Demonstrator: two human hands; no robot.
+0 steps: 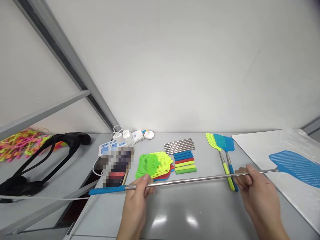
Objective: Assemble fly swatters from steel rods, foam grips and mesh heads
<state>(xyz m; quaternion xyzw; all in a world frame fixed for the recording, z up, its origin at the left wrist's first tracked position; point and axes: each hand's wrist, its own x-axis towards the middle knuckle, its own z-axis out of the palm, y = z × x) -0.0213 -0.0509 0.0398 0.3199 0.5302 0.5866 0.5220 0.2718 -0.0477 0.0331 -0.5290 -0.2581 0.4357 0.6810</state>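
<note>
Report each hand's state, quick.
Left hand: closed, holding metal rod near blue handle.
Right hand: closed, holding same rod near blue mesh head.

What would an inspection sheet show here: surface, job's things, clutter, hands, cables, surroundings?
Surface: grey table, glossy, light reflections near the front.
Job's things: long blue swatter held above it; loose heads, metal rods, coloured grips mid-table; two shorter swatters farther right.
Clutter: pixelated object, black strapped object, bright tangle, all left.
Hands: left hand grips the long swatter near its handle; right hand near its head.
Cables: white cables at left, some by the power strip.
Surroundings: pale wall behind, metal frame left, white sheet right.
</note>
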